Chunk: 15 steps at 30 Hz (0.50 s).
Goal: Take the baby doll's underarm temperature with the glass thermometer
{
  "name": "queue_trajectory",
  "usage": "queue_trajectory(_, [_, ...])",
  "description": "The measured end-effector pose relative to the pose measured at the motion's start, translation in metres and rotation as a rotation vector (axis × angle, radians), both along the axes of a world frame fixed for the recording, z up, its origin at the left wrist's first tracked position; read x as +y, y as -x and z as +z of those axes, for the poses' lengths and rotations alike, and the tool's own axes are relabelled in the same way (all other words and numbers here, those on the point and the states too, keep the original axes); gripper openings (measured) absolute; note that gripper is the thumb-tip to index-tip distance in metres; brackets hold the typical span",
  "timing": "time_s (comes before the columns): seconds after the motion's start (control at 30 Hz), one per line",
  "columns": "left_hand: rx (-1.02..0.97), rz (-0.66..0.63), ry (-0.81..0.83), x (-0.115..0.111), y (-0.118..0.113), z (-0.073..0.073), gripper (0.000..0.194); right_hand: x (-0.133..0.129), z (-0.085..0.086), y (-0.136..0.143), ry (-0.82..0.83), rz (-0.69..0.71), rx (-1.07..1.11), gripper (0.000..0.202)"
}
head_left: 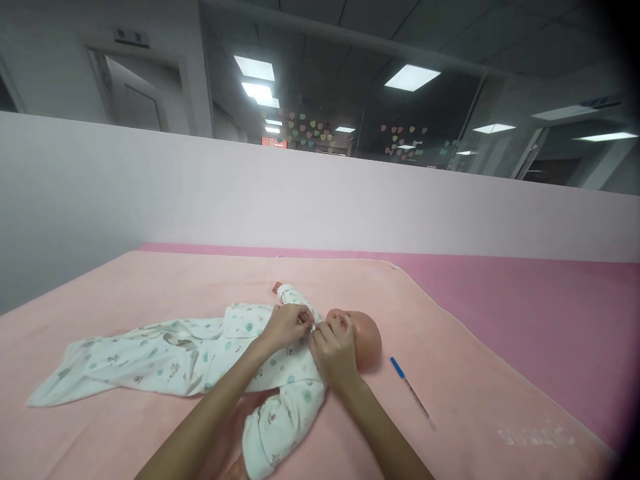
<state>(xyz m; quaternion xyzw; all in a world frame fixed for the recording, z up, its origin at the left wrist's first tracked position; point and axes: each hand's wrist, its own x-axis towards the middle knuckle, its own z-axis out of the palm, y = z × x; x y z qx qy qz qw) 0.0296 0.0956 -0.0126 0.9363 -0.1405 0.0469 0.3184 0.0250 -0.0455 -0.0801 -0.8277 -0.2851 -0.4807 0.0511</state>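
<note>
A baby doll lies on its back on a peach blanket [465, 400], its bald head [369, 341] to the right. White patterned clothes [300, 363] cover its body, and the trousers [145, 357] stretch out to the left. My left hand [290, 325] is closed at the neckline of the top, fingertips pinched on the cloth. Beside it, my right hand [334, 348] also pinches the neckline, next to the doll's chin, and partly hides the face. The fingertips of both hands nearly meet.
A pen with a blue cap [397, 367] lies right of the doll's head. A pink surface [550, 313] shows beyond the blanket's right edge. Behind stands a low white wall [300, 200], with glass panels and ceiling lights above it.
</note>
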Motion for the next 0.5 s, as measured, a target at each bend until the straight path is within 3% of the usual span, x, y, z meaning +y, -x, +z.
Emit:
queue_trajectory(0.17, [-0.082, 0.055, -0.184, 0.007, 0.002, 0.005, 0.019, 0.001, 0.003, 0.006, 0.109, -0.010, 0.011, 0.021])
queue_trajectory(0.3, [-0.027, -0.028, -0.202, 0.028, 0.005, 0.016, 0.019, 0.002, 0.008, 0.012, 0.202, 0.006, 0.091, 0.016])
queue_trajectory(0.5, [0.189, -0.100, -0.123, 0.057, 0.008, 0.027, 0.023, 0.007, 0.021, 0.012, 0.014, 0.110, 0.261, 0.011])
